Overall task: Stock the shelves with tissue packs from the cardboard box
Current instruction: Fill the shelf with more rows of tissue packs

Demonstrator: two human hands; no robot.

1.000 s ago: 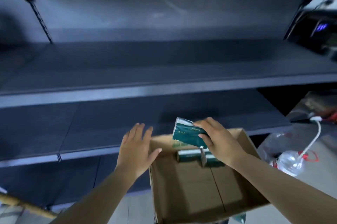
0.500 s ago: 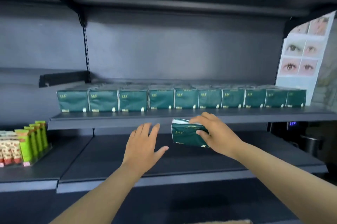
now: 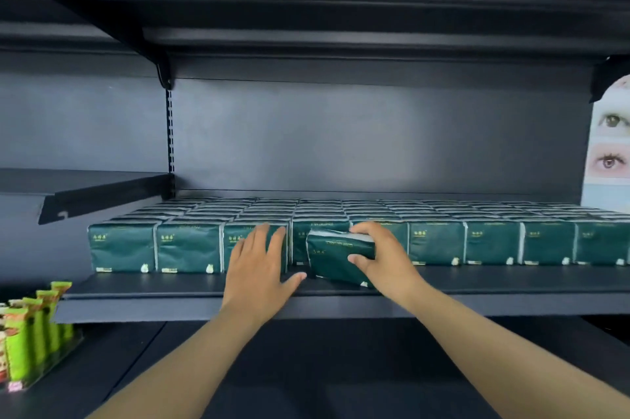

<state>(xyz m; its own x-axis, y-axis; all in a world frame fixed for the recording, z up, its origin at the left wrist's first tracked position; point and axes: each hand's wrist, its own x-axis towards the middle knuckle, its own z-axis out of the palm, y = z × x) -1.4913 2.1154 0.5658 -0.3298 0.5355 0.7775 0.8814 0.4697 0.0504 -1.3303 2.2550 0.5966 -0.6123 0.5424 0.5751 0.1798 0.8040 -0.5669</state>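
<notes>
While a dark green tissue pack with a pale top seam and small gold lettering is gripped by the right hand, thumb beneath and fingers curled over its upper edge, it is held tilted just in front of the stocked row of tissue packs, its lower corner at the front lip of the dark metal shelf. That row is seen to run along the shelf in many ranks reaching back to the rear panel, each pack bearing the same green wrap, gold mark and small white emblem near the bottom. The left hand is held flat and spread, nothing grasped, its fingertips laid against the face of a front pack just left of the held one. A narrow bare strip of shelf is left in front of the row, and tall clear room is left above the packs under the upper shelf. Below and left of the shelf, bright green tubes are stood in a tray.
</notes>
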